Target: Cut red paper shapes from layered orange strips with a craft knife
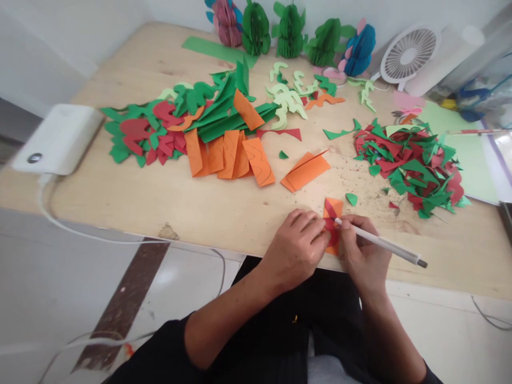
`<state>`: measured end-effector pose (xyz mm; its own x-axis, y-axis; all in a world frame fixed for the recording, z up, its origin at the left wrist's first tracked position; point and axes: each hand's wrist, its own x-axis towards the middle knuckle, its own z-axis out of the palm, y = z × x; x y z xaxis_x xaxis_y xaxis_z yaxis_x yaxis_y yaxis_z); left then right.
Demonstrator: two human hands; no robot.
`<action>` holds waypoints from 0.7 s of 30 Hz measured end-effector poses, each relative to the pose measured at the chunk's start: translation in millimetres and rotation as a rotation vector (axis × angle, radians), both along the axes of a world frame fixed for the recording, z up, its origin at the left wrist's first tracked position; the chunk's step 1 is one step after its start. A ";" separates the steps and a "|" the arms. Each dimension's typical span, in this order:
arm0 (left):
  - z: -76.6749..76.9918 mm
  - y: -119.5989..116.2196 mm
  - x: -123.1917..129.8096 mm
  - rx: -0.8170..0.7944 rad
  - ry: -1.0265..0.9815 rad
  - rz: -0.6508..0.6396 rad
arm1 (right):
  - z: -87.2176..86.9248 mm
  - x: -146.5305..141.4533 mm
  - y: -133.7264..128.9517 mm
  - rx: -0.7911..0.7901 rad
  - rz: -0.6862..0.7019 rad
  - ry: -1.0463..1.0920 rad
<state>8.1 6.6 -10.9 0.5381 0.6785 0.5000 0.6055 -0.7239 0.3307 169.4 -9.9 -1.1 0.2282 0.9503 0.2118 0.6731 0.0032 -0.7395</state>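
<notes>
Near the table's front edge lies an orange paper strip (334, 206) with a red paper cutout (332, 234) on top of it. The curled fingers of my left hand (298, 245) press the cutout down against the strip from the left. My right hand (364, 253) grips a white pen (384, 244), its tip touching the paper at the cutout's edge. Part of both papers is hidden under my fingers. Beyond my hands rests a folded orange paper (306, 170). Further left are several orange strips (258, 161) with curved lines drawn on them.
Red and green paper shapes (136, 130) are heaped at the left, beside a white power bank (60, 137) with a cable. Scraps (416, 165) pile up at the right. Green honeycomb paper figures (290, 32) and a small white fan (410, 56) stand along the back.
</notes>
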 end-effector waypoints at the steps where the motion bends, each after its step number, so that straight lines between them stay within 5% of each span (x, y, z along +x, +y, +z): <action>1: 0.1 0.0 0.0 -0.001 0.003 0.000 | -0.3 0.0 0.3 -0.003 0.002 0.004; 21: 1.6 -0.3 -0.3 -0.036 0.019 -0.001 | -0.2 -2.7 5.4 0.002 0.030 -0.029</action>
